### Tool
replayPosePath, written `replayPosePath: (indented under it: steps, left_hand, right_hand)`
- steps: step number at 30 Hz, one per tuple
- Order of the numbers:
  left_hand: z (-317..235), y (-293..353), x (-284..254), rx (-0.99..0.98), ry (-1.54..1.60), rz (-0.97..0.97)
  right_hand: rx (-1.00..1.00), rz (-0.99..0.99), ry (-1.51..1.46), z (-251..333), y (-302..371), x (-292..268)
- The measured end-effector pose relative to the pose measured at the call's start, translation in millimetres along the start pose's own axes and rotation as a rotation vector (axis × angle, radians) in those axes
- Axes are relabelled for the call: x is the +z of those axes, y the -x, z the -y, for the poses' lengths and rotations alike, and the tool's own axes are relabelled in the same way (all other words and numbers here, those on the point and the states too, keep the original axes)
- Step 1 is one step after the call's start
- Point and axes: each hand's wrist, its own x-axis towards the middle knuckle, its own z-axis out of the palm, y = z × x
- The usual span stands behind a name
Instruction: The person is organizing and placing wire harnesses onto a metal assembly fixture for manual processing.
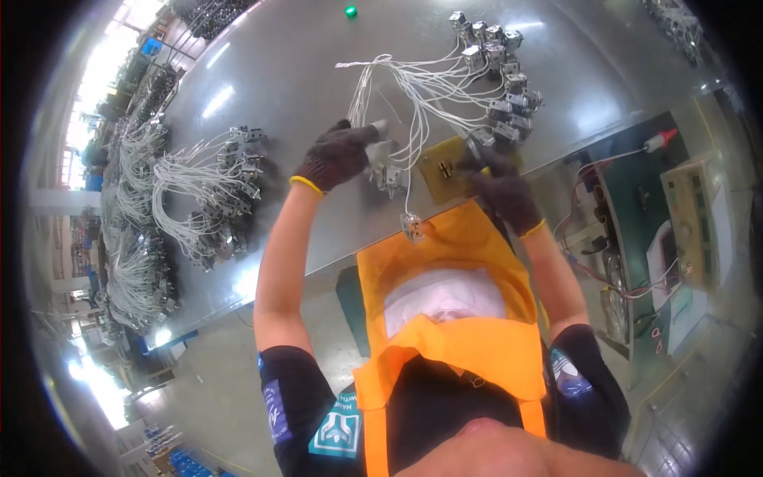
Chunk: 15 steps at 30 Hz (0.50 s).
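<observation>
My left hand point(338, 155), in a dark glove with a yellow cuff, is closed on a bundle of white wires point(362, 91). Just beside its fingers hang small metal parts point(387, 178) fixed to wire ends. One more metal part point(412, 227) dangles on its wire over the orange apron point(445, 342). My right hand point(509, 195), gloved alike, is curled over the right side of a brass-coloured block point(439, 168) with a slot. A dark, narrow shape shows at its fingers, too blurred to name. Beyond it lies a cluster of wired metal parts point(509, 83).
More wired metal parts point(230, 179) lie in a pile on the metal table point(278, 75) at left, with larger heaps point(131, 230) along its left edge. A green round object point(350, 12) sits at the far side. At right are cables and a panel point(690, 226).
</observation>
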Motion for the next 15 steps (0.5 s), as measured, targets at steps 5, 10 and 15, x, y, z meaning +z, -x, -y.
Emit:
replayPosePath:
  steps: [5,10,15]
  left_hand:
    - [1,2,9,-0.174,0.247,0.104]
    - [-11,-11,-7,-0.337,0.851,-0.065]
    - [-83,-10,29,-0.337,1.000,-0.171]
  right_hand:
    - [-0.213,-0.109,0.026,-40,-26,8]
    - [-0.104,0.021,-0.332,-13,-14,10]
    - [-0.036,0.103,-0.323,5,-13,25]
